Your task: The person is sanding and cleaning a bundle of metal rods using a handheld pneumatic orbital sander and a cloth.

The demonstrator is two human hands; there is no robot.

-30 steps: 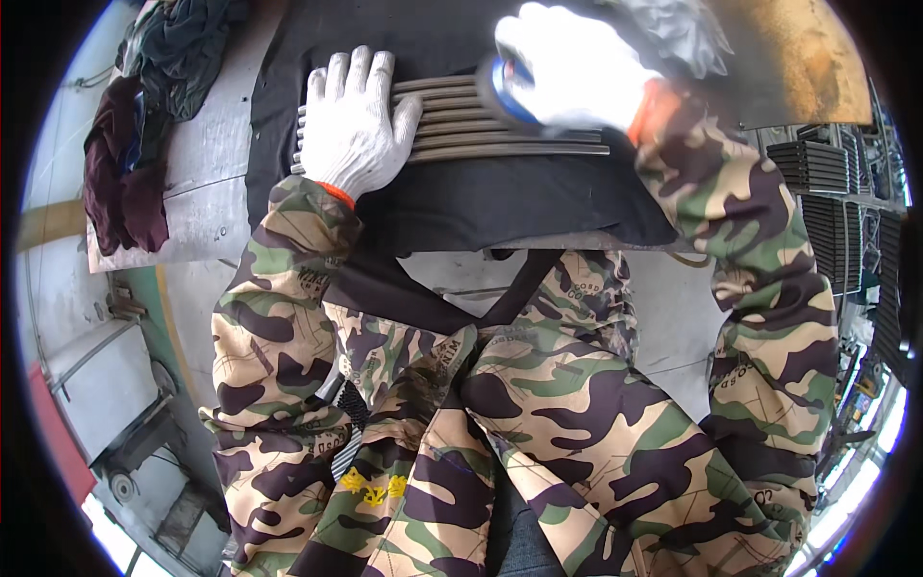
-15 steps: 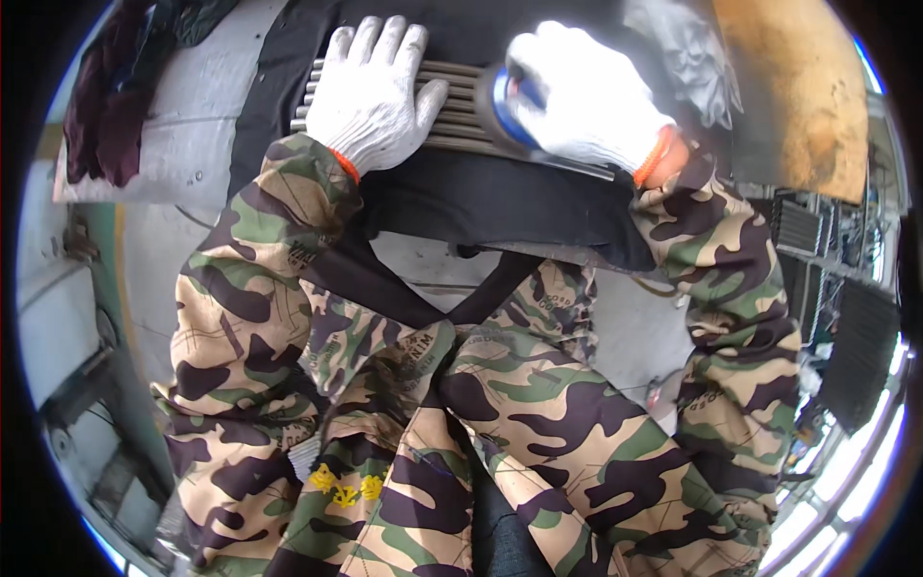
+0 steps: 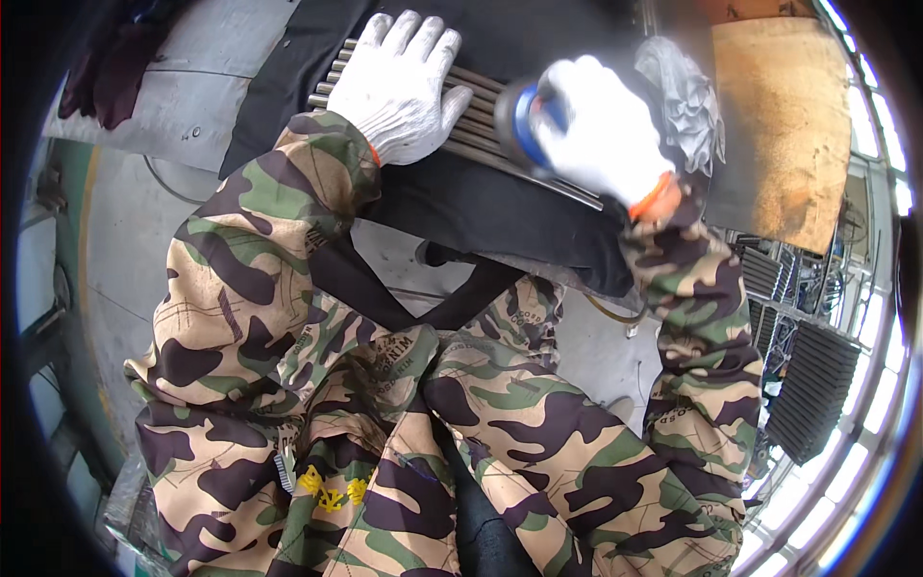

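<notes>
Several bare metal rods (image 3: 477, 137) lie side by side on a black cloth (image 3: 500, 197). My left hand (image 3: 396, 91), in a white knit glove, rests flat across their left part, with fingers stretched and thumb apart. My right hand (image 3: 606, 125), gloved alike and blurred, is closed round a disc-shaped blue object with a grey rim (image 3: 524, 127). That disc stands on edge over the right part of the rods, at or just above them. Its exact kind and the fingers behind it are hard to make out.
A crumpled pale grey cloth (image 3: 681, 101) lies right of my right hand. Beyond it is a stained tan board (image 3: 784, 125). Dark fabric (image 3: 111, 72) lies on the metal tabletop (image 3: 207, 91) at left. Stacked dark ribbed parts (image 3: 812, 392) stand at lower right.
My view has turned a little, so the rods now slope down to the right. My right hand has shifted slightly rightward along them with the disc. My left hand stays flat on the rods.
</notes>
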